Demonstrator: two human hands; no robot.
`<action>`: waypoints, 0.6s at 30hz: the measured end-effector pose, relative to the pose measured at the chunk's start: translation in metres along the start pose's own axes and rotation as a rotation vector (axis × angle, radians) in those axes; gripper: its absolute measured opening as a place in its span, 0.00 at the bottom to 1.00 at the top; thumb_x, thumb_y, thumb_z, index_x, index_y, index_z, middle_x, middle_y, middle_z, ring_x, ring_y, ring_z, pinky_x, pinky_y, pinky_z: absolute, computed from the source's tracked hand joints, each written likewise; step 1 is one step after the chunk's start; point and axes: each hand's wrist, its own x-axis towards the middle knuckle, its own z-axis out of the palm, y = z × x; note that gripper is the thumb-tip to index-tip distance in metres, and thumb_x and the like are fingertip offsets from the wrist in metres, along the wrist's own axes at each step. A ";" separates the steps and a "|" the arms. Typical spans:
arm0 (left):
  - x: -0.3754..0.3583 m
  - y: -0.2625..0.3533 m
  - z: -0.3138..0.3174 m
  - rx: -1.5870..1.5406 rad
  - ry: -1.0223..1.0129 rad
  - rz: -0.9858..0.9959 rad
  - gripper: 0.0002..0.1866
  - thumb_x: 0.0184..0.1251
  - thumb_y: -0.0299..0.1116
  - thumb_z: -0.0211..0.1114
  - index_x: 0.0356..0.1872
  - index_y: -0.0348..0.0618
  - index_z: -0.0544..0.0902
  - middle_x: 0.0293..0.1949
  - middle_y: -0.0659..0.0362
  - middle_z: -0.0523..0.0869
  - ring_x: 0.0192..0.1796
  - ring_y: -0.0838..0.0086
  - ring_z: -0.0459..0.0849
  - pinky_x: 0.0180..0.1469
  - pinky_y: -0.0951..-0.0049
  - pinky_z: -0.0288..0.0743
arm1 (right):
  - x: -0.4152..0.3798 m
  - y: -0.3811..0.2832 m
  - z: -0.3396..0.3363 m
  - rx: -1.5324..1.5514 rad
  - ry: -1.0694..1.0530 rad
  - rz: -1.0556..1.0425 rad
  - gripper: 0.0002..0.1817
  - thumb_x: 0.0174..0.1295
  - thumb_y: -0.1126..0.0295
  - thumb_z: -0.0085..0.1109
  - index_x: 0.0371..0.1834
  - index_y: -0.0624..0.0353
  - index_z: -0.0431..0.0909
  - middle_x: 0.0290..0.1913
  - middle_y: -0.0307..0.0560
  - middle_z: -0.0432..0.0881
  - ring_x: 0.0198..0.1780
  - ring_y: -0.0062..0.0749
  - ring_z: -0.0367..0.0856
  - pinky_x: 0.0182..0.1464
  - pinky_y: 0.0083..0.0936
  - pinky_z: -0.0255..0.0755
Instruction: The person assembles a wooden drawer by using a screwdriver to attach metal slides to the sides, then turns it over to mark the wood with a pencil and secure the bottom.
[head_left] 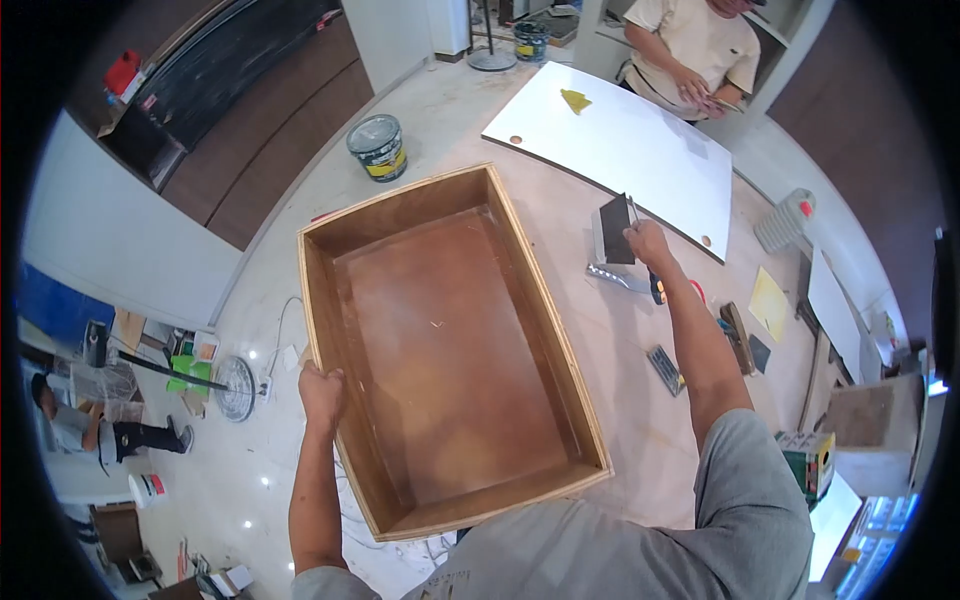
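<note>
My left hand (321,396) is closed round the left rim of a large wooden drawer box (592,440). The box lies tilted in front of me, open side up, its brown inside showing small pale marks. To the right of it, my right hand (648,246) is closed on the edge of a dark flat rectangular piece (616,232) with a paler left side. Just below that piece lies a silver blade-like tool (618,278). A tool with a black and orange handle (657,289) is under my right wrist.
A white board (620,140) with round holes lies at the far side, a yellow scrap (575,101) on it. Beyond it stands a person (695,60). A paint bucket (378,148) stands behind the box; a hand plane (738,338) and yellow sheet (769,303) lie at right.
</note>
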 end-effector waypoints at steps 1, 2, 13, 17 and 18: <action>-0.001 0.003 0.000 -0.003 -0.001 -0.007 0.12 0.57 0.23 0.63 0.41 0.28 0.79 0.36 0.41 0.87 0.41 0.52 0.88 0.46 0.61 0.78 | -0.010 -0.001 -0.009 0.003 0.039 0.004 0.20 0.57 0.58 0.54 0.26 0.68 0.83 0.32 0.68 0.82 0.38 0.62 0.82 0.46 0.50 0.75; -0.001 0.004 0.000 0.019 -0.002 0.014 0.12 0.56 0.23 0.63 0.42 0.28 0.79 0.37 0.41 0.87 0.41 0.52 0.88 0.46 0.61 0.78 | -0.019 -0.002 -0.019 0.009 0.068 0.036 0.19 0.56 0.58 0.55 0.26 0.67 0.83 0.32 0.67 0.82 0.38 0.62 0.82 0.46 0.49 0.75; -0.010 0.000 0.001 0.372 0.259 0.231 0.16 0.56 0.28 0.66 0.44 0.30 0.79 0.35 0.41 0.85 0.43 0.45 0.84 0.47 0.55 0.77 | -0.103 0.024 -0.091 0.217 0.369 0.261 0.14 0.56 0.63 0.64 0.25 0.66 0.83 0.23 0.55 0.83 0.26 0.46 0.83 0.34 0.38 0.75; -0.042 0.087 0.019 0.388 0.286 0.754 0.13 0.58 0.31 0.66 0.42 0.36 0.82 0.36 0.47 0.85 0.45 0.49 0.83 0.53 0.53 0.73 | -0.162 0.002 -0.111 0.532 0.348 0.369 0.13 0.59 0.65 0.65 0.26 0.67 0.84 0.17 0.46 0.78 0.20 0.30 0.77 0.27 0.29 0.70; -0.045 0.110 0.032 0.332 0.079 0.719 0.11 0.58 0.32 0.66 0.41 0.38 0.83 0.37 0.49 0.86 0.46 0.52 0.83 0.56 0.53 0.71 | -0.175 0.001 -0.111 0.592 0.344 0.397 0.14 0.59 0.65 0.66 0.26 0.67 0.84 0.17 0.45 0.78 0.19 0.28 0.76 0.26 0.29 0.70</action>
